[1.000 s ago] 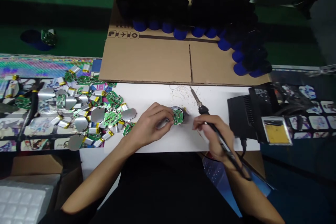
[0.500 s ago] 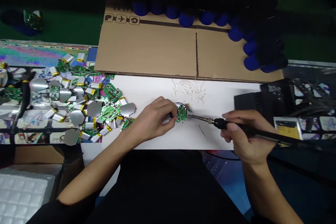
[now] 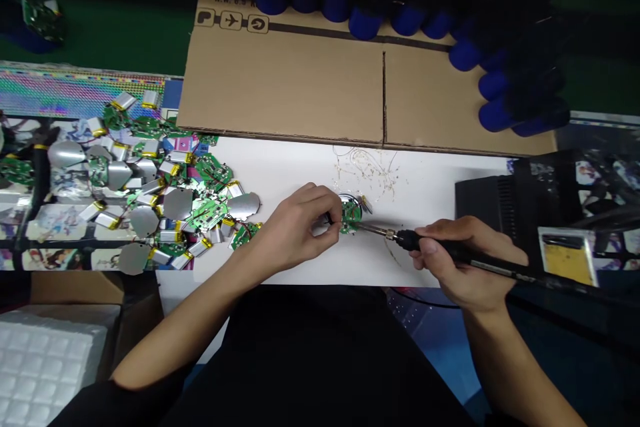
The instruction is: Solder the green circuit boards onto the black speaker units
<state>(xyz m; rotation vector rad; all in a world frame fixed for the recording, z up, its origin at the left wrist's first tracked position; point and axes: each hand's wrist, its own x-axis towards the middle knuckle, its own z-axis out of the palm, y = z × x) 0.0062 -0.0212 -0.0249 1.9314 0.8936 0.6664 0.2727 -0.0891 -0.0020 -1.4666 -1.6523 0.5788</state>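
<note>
The soldering iron has swung round: its tip pointed to the clippings a second ago, then lay just beside the small green circuit board, and now reaches its 4 o'clock edge. That seems to turn approach into close work on the board, though actual contact is too small to confirm.

The board lies on the white worktop, mid-view. At its 9 o'clock edge the left hand stays put, fingers closed in a pinch on it, the exact grip partly hidden. The right hand, at 4 o'clock from the board, grasps the iron's handle in its fingers. Wire clippings lie scattered at 1 o'clock.
</note>
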